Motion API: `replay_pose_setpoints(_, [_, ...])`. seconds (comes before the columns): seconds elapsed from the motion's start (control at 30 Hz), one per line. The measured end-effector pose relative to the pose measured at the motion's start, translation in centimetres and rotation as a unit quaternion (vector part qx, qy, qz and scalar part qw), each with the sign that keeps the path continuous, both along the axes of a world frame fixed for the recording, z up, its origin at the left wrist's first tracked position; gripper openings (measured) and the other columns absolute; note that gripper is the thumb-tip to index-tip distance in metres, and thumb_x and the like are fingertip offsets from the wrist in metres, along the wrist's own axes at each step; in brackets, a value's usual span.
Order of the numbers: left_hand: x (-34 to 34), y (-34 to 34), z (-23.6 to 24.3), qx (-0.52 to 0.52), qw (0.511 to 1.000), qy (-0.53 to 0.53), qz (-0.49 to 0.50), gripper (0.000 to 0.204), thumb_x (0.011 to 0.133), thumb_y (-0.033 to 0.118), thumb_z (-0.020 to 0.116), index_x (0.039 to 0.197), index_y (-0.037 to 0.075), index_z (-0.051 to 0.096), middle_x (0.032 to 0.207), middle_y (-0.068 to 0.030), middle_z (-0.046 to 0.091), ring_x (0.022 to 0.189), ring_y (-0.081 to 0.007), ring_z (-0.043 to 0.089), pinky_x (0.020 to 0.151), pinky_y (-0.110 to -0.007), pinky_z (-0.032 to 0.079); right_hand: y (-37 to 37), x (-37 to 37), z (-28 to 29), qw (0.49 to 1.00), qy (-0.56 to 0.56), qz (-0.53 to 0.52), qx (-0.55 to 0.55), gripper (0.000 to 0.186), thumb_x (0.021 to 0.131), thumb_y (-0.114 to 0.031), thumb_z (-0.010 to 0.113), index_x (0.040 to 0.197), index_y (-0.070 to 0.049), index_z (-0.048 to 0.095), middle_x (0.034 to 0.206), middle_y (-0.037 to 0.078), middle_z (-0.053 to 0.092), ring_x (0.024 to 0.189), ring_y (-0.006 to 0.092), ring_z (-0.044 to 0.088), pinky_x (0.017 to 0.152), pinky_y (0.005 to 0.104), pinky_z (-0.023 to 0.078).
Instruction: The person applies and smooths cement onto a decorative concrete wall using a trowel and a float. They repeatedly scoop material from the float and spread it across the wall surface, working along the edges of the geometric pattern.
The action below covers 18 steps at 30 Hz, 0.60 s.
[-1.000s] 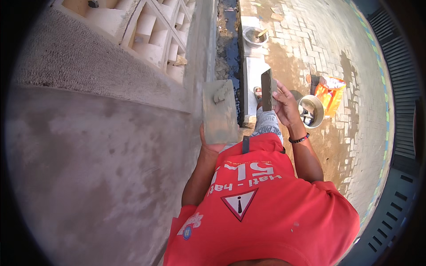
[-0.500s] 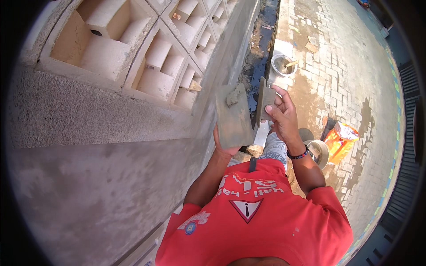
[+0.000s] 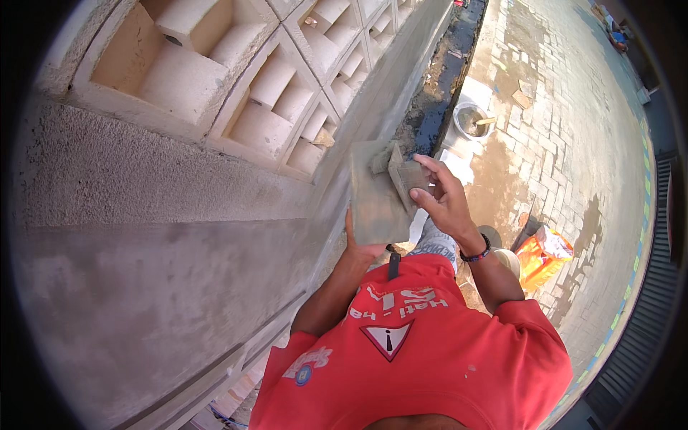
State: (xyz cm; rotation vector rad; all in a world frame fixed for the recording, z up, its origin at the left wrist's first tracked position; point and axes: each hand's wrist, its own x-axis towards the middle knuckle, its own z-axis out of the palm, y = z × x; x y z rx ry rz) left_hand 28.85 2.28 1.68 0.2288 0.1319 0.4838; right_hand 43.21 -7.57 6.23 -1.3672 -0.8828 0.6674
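Observation:
My left hand [image 3: 360, 242] is closed around the underside of a flat, rectangular plastering board [image 3: 378, 208], which lies face up in front of my shirt. A lump of wet grey mortar [image 3: 380, 162] sits near its far end. My right hand [image 3: 446, 199] pinches a small, flat, mortar-coated float [image 3: 411, 176] between thumb and fingers. This float is tilted over the board's right edge, with its edge against the mortar. The fingers under the board are mostly hidden.
Close on my left stands a grey plastered wall [image 3: 165, 287] with pale ventilation blocks [image 3: 265, 122]. A dark wet gutter [image 3: 448, 79] runs along its foot. A white bucket [image 3: 469, 120] with a stick, an orange bag [image 3: 541, 258] and a partly hidden pail [image 3: 507, 264] stand by the paving [image 3: 552, 129].
My right hand has brought the small float left, from beside the board to over its edge, against the mortar. The mortar lump now looks partly covered. The view has shifted slightly.

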Motion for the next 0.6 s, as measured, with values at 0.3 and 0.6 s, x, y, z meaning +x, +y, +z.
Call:
replay_pose_setpoints(0.3, [-3.6,0.5,-2.1,-0.038,0.999,0.010,0.033,0.053,0.091,0.043,0.045,0.132,0.010,0.045,0.126,-0.0111,0.053,0.112,-0.0279,0.054,0.089,-0.047,0.046,-0.2,-1.0,0.7,0.974,-0.207,0.089,-0.030,0.050,0.081,-0.004,0.065,0.128,-0.004,0.050,0.101,0.013,0.058,0.085,0.0217,0.057,0.071,0.0302,0.047])
replay_pose_setpoints(0.6, [-5.9,2.5,-0.5,-0.032,0.998,-0.052,0.002,0.041,0.089,0.045,0.048,0.118,0.018,0.057,0.113,-0.0032,0.061,0.084,-0.0197,0.059,0.070,-0.039,0.042,-3.5,-0.4,-1.9,0.943,-0.291,0.066,-0.146,0.048,0.082,-0.005,0.061,0.129,-0.005,0.050,0.103,0.015,0.060,0.084,0.0284,0.059,0.072,0.0340,0.049])
